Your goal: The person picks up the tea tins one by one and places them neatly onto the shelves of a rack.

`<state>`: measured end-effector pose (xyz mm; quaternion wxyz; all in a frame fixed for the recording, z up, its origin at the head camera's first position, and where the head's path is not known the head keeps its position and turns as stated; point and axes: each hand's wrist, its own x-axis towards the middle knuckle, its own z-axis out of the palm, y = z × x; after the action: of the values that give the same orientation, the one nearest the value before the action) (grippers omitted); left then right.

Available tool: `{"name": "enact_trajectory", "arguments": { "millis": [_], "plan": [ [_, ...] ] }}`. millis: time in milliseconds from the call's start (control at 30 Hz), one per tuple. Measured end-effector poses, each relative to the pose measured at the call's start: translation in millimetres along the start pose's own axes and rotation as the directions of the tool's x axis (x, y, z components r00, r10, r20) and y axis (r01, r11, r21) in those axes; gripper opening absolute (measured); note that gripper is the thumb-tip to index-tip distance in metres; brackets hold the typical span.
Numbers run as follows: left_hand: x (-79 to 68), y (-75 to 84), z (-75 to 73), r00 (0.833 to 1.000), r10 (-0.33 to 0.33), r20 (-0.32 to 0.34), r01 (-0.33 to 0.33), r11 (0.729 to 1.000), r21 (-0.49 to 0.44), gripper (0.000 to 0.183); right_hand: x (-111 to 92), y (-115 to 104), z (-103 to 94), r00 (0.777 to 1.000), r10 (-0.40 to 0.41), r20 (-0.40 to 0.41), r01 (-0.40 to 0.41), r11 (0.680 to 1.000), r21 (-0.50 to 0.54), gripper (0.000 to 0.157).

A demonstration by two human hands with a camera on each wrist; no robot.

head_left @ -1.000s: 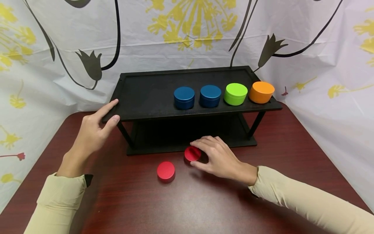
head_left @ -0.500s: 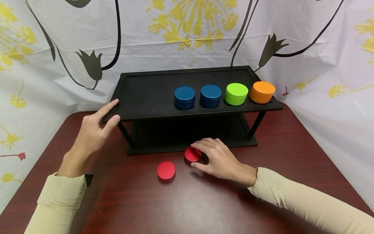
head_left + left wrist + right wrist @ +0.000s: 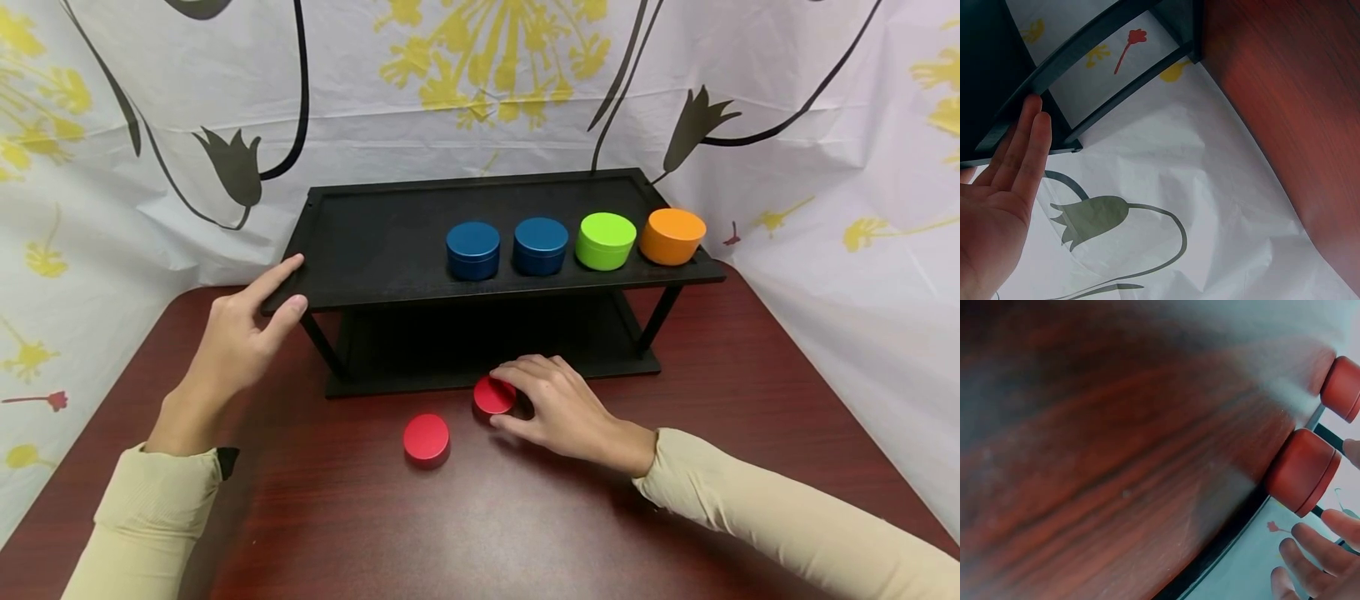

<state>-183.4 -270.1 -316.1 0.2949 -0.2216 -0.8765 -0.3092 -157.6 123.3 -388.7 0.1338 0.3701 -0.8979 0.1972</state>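
Note:
At the left end of the black two-tier shelf (image 3: 375, 242), my left hand (image 3: 238, 337) touches the upper board's corner with thumb and index finger apart. The left wrist view shows this hand's other fingers (image 3: 1025, 147) extended along the board's edge. My right hand (image 3: 558, 408) is over the right side of a red round tin (image 3: 492, 396), thumb and index finger spread at its front and back. In the right wrist view its fingertips (image 3: 1335, 520) show just beyond the lid end of that tin. A second red tin (image 3: 426, 439) stands on the table to its left.
Two blue tins (image 3: 473, 250) (image 3: 540, 246), a lime green tin (image 3: 605, 242) and an orange tin (image 3: 672, 237) stand in a row along the upper board's front. The lower board (image 3: 487, 337) lies close behind the red tins. A patterned white sheet (image 3: 465, 100) surrounds the dark red table (image 3: 337, 517).

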Motion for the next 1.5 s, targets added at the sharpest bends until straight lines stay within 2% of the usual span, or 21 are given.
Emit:
{"name": "enact_trajectory", "arguments": {
  "millis": [733, 1267, 1500],
  "plan": [
    [1.0, 1.3, -0.5, 1.0, -0.006, 0.004, 0.006, 1.0, -0.006, 0.048, 1.9, 0.0, 3.4, 0.997, 0.022, 0.071, -0.023, 1.0, 0.011, 0.048],
    [1.0, 1.0, -0.1, 1.0, -0.011, 0.011, 0.011, 1.0, -0.011, 0.048, 2.3, -2.2, 2.4, 0.996, 0.047, 0.075, -0.051, 0.997, 0.05, 0.047],
    [0.5, 0.9, -0.4, 1.0, -0.009, 0.007, 0.009, 1.0, -0.009, 0.048, 5.4, -7.2, -2.1, 0.998, 0.027, 0.051, -0.031, 0.997, 0.068, 0.047]
  ]
}}
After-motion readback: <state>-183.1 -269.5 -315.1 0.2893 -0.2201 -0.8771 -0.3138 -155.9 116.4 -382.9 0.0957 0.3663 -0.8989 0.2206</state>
